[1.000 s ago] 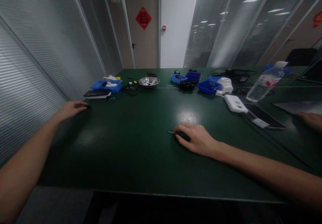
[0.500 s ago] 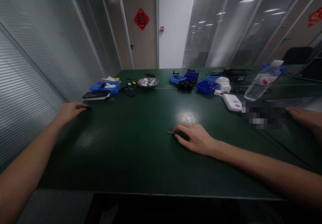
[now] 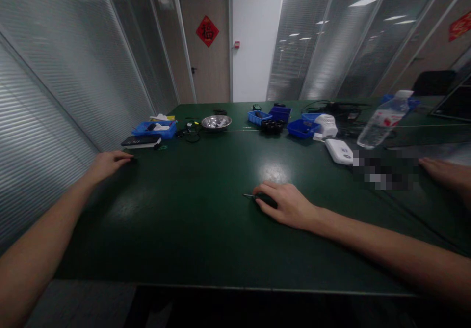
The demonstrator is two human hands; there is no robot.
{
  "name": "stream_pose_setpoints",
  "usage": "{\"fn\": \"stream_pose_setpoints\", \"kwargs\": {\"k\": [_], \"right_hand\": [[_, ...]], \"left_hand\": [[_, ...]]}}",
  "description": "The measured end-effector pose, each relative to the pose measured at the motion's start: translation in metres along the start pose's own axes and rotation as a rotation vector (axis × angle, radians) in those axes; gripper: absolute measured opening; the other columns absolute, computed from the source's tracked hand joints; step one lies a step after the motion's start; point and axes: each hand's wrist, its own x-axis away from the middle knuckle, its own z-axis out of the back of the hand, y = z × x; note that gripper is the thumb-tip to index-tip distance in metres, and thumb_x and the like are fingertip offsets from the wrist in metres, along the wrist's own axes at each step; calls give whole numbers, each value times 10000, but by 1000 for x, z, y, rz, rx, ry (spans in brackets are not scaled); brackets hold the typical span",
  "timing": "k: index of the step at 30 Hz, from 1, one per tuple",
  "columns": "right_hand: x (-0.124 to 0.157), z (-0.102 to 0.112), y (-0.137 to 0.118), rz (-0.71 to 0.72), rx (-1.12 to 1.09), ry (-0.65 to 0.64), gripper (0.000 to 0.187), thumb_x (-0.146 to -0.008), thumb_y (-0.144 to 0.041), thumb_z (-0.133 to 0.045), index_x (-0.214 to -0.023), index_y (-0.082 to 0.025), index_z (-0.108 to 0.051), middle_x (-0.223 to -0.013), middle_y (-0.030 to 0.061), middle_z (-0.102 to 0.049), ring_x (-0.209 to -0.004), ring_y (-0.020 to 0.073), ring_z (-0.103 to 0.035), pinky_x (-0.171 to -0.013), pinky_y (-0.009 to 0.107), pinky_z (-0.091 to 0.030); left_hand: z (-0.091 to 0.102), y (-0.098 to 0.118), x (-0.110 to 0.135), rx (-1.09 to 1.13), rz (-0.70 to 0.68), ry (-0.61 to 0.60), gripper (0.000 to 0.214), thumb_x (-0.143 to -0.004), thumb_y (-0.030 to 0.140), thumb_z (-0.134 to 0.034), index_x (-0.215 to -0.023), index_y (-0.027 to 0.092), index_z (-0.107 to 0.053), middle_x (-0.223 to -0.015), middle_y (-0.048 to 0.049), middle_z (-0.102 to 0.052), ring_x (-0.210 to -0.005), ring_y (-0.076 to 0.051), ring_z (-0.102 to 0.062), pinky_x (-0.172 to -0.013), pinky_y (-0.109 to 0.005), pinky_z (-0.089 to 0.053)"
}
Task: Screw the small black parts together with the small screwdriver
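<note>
My right hand [image 3: 289,205] rests on the dark green table [image 3: 191,220] near its middle, fingers curled over a small dark tool [image 3: 263,199] whose thin metal tip sticks out to the left. My left hand [image 3: 108,163] lies at the table's left edge with its fingers bent over a small dark object that I cannot make out. Both forearms stretch in from the bottom corners.
At the back stand blue trays [image 3: 154,129], a black flat device [image 3: 142,142], a steel bowl [image 3: 216,121], more blue bins [image 3: 302,128], white devices [image 3: 339,151] and a tilted water bottle [image 3: 382,120]. Another person's hand [image 3: 443,173] rests at the right edge.
The view has shifted slightly. The other person's hand at the right has slid a little leftward onto the table. My own hands have stayed in place.
</note>
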Motion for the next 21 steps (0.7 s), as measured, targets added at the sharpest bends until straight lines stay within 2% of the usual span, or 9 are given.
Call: {"fn": "stream_pose_setpoints", "kwargs": {"k": [4, 13, 21], "right_hand": [[0, -1, 0, 3, -3, 1, 252, -1036, -340, -516, -1235, -212, -605, -1078, 56, -679, -819, 178, -657, -730, 315, -486], [0, 1, -2, -10, 0, -11, 246, -1034, -335, -515, -1235, -223, -600, -1097, 52, -680, -824, 181, -659, -726, 320, -480], [0, 0, -1, -5, -4, 3, 254, -1032, -343, -525, -1239, -225, -612, -1101, 53, -691, -795, 169, -661, -718, 312, -487]], "left_hand": [[-4, -7, -6, 1, -1, -32, 445, -913, 447, -602, -1240, 182, -745, -1317, -56, -718, -1190, -253, -649, -1077, -337, -450], [3, -2, -7, 3, 133, -41, 413, -892, 462, -644, -1202, 228, -786, -1209, -50, -762, -1039, -278, -679, -970, -366, -487], [1, -4, -8, 150, 263, -15, 466, -828, 465, -764, -1198, 182, -772, -1245, -86, -744, -1132, -283, -664, -1000, -392, -496]]}}
